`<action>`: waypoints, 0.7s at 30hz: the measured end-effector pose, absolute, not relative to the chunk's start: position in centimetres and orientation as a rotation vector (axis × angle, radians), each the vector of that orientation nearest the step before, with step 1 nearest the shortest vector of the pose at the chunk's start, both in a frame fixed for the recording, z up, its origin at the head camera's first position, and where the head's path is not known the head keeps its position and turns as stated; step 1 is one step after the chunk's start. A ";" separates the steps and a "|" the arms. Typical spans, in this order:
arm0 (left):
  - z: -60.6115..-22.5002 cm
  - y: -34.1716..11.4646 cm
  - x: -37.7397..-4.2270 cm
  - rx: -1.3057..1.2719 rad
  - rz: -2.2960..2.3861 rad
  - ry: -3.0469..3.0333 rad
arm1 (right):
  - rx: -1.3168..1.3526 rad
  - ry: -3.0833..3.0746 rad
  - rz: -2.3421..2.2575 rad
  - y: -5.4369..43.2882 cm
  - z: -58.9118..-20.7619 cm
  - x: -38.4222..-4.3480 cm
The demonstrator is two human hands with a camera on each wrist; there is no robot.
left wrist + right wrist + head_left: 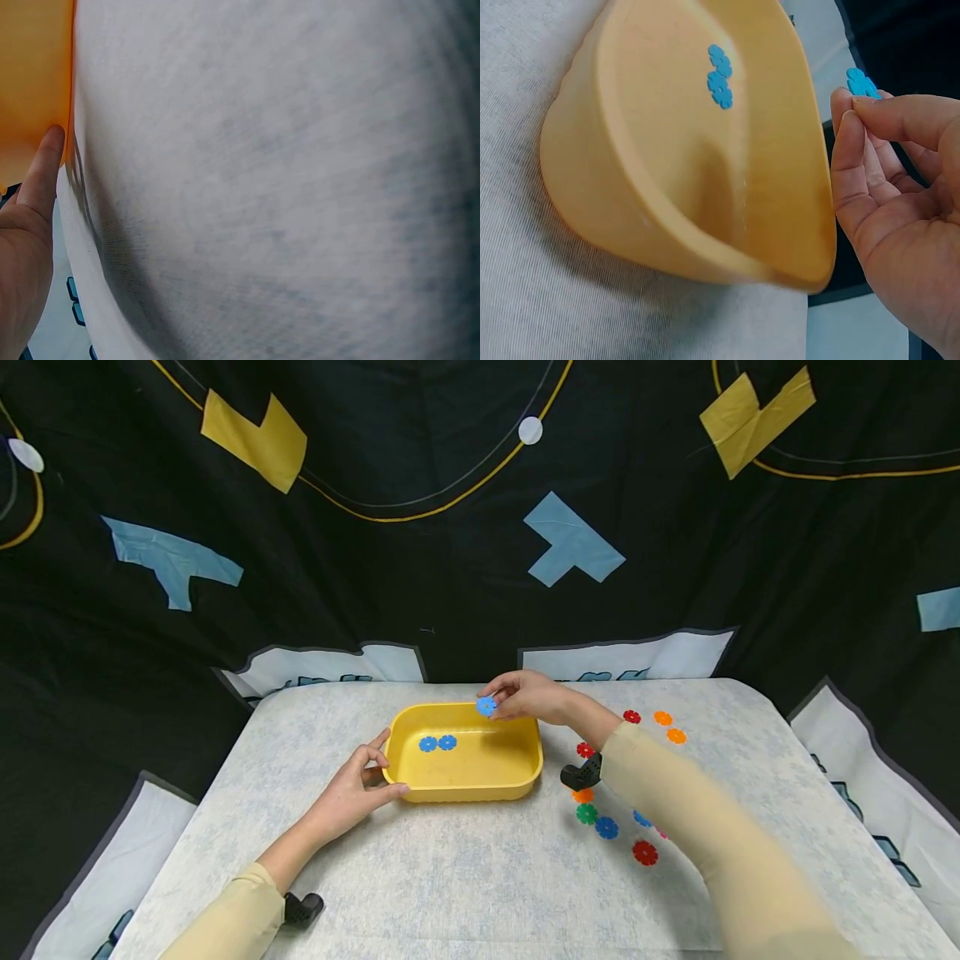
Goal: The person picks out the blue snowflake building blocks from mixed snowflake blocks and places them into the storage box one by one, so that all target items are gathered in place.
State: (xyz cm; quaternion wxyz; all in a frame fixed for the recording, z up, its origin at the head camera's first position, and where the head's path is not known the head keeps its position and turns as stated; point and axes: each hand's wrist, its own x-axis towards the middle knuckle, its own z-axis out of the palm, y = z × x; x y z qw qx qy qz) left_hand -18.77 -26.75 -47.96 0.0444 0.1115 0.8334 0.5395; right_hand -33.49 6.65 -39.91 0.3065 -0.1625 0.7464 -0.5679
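My right hand [528, 695] pinches a blue flower-shaped disc [486, 706] between thumb and fingertips, above the far right rim of a yellow tub [461, 794]. In the right wrist view the held disc [862, 82] sticks out past the fingertips, beside the tub wall [787, 127]. Two more blue discs [720, 77] lie side by side on the tub's floor. At the tub's near left corner, my left hand [352, 789] rests with spread fingers against the outside and rim. The left wrist view shows one straight digit [46, 161] along the outer wall.
Scattered right of the tub are several loose discs: red [645, 852], orange [677, 736], green [587, 813] and blue [607, 827]. My right forearm [675, 793] passes over some of them. A dark curtain [420, 593] hangs behind the cloth-covered table [465, 885].
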 end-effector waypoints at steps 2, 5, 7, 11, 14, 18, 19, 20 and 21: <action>-47.9 -26.7 -18.8 0.341 1.653 2.545 | -0.436 1.968 -1.489 6.2 -40.0 -33.6; -47.9 -26.7 -18.7 0.340 1.648 2.553 | -0.444 1.973 -1.457 5.5 -40.2 -33.7; -48.0 -26.7 -18.8 0.340 1.642 2.559 | -0.446 1.973 -1.441 5.1 -40.3 -33.7; -48.1 -26.7 -18.8 0.338 1.640 2.565 | -0.451 1.992 -1.394 4.4 -40.6 -33.6; -48.1 -26.7 -18.9 0.334 1.643 2.565 | -0.446 2.009 -1.360 4.0 -40.7 -33.5; -48.1 -26.7 -18.9 0.330 1.639 2.568 | -0.449 2.016 -1.336 3.6 -41.1 -33.4; -48.1 -26.7 -18.9 0.330 1.638 2.568 | -0.451 2.014 -1.333 3.4 -41.3 -33.5; -48.1 -26.7 -18.9 0.330 1.638 2.567 | -0.454 2.014 -1.329 3.3 -41.4 -33.5; -48.1 -26.6 -18.9 0.331 1.638 2.566 | -0.454 2.017 -1.321 3.2 -41.6 -33.5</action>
